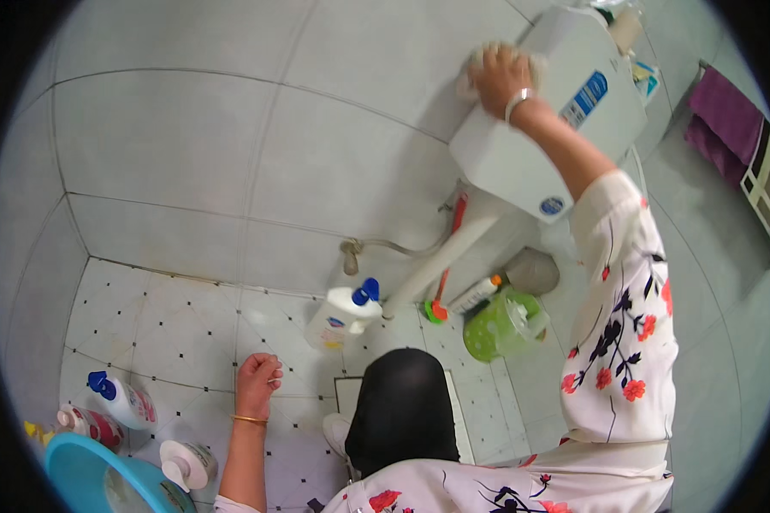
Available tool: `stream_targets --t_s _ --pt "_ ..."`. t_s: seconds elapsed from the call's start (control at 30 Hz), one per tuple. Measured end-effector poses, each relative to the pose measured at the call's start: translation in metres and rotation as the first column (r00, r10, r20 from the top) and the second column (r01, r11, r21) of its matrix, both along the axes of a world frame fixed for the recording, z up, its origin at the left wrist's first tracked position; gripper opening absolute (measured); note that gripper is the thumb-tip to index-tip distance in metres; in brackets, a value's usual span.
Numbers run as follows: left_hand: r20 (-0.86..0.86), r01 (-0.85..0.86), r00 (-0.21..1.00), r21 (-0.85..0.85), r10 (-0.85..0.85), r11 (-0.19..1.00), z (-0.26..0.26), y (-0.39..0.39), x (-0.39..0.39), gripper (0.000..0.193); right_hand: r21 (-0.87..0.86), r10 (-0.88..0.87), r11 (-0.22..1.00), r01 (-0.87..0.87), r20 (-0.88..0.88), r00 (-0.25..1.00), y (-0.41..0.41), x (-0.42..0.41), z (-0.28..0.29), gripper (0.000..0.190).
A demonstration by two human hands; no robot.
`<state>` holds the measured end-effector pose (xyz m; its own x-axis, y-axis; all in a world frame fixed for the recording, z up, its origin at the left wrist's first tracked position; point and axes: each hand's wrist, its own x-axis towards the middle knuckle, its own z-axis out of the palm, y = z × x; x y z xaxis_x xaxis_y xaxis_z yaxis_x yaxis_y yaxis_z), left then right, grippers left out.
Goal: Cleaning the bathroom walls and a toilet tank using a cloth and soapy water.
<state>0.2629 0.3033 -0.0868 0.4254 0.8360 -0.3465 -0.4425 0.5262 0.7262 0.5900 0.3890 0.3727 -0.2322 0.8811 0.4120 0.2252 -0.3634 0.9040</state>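
Observation:
Up at the wall, my right hand point(502, 78) presses a pale cloth point(467, 82) against the side edge of a white wall-mounted toilet cistern point(487, 154). My fingers and palm cover much of the cloth. The cistern has blue stickers on its front. A thick white flush pipe point(446, 260) runs from its underside down to the floor. My left hand point(258, 379) hangs over the tiled floor with its fingers curled in and nothing seen in them. Nearest to it stands a large white pump bottle point(340, 319) with a blue head.
A green waste bin point(487, 335), a red-handled brush point(439, 308) and a bottle with an orange cap point(478, 294) stand right of the pipe. A wall tap point(351, 253) juts out low. At lower left are a blue basin point(83, 452) and several bottles. Purple towels point(725, 115) hang right.

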Motion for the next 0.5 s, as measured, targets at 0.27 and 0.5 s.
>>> stream_targets --t_s 0.27,0.5 --pt "0.061 -0.075 0.996 0.040 0.072 0.996 0.020 0.003 -0.019 0.008 -0.357 -0.070 0.933 -0.055 -0.327 0.943 -0.017 -0.002 -0.115 0.025" --pt "0.007 -0.103 0.995 0.020 0.103 0.994 0.012 0.003 -0.037 0.007 0.286 0.393 0.874 -0.393 -0.892 0.224 0.018 -0.033 -0.051 0.038"
